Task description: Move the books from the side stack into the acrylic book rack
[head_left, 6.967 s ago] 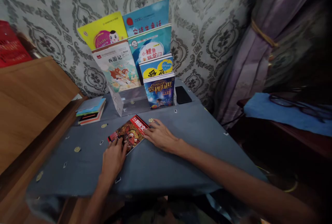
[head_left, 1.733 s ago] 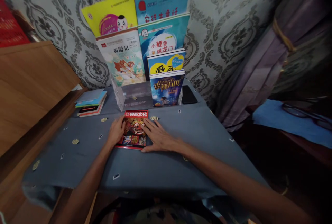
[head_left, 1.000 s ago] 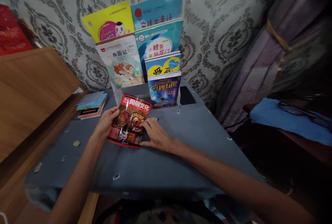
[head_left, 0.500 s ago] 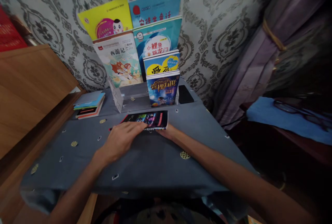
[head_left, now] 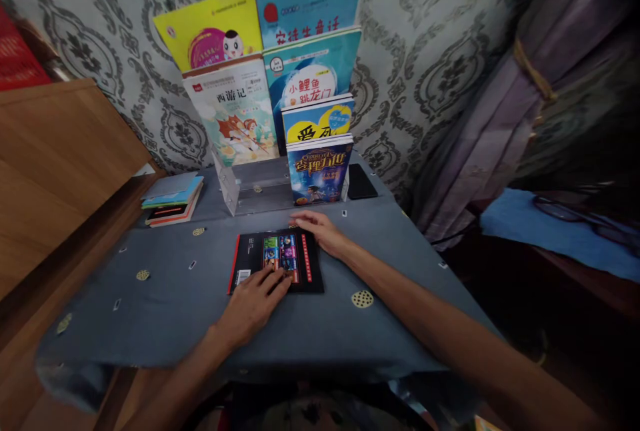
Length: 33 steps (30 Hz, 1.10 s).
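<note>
A dark book (head_left: 250, 251) with a red spine, a barcode and a panel of small colourful pictures lies flat on the cloth-covered table. My left hand (head_left: 253, 301) rests on its near part, fingers stretched over the cover. My right hand (head_left: 323, 231) is at the far right corner of the book, its fingers extended to the left along the far edge. Whether its fingertips press on the book or the cloth, I cannot tell. Just beyond, a clear stand (head_left: 227, 188) holds several upright books, among them a blue one (head_left: 320, 174) in front.
A small stack of books (head_left: 173, 199) lies at the table's left, beside a wooden panel (head_left: 65, 151). A dark flat object (head_left: 361, 181) lies right of the stand. Glasses (head_left: 570, 208) rest on a blue cloth (head_left: 515, 224) at the right, near a purple curtain (head_left: 480, 118).
The book, tilted between both hands before, now lies flat on the table. My right hand has come out from under it to its far corner, while my left hand has moved nearer to me.
</note>
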Each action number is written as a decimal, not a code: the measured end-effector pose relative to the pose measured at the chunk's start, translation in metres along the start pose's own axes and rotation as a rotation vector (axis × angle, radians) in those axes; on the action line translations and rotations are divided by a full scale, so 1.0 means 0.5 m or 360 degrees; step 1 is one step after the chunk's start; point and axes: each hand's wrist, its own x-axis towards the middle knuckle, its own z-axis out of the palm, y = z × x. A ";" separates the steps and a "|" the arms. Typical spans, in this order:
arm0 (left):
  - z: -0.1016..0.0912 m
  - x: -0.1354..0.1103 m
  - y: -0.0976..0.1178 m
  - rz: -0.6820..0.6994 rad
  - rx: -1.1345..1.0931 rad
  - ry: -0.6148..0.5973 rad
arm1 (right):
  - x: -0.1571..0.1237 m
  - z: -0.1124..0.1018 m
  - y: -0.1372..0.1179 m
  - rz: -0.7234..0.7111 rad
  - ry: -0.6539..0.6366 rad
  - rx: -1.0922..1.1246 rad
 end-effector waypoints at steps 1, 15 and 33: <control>0.001 0.003 0.002 -0.0008 -0.0008 0.0023 | 0.002 -0.001 0.006 -0.0095 0.0023 -0.0135; 0.011 0.041 -0.129 -0.0503 -0.0190 -0.0088 | -0.022 0.015 -0.002 -0.0619 -0.0167 -0.1787; 0.046 0.034 -0.141 -0.0577 -0.0171 0.0120 | -0.087 0.095 0.007 -0.0947 -0.0566 -0.2103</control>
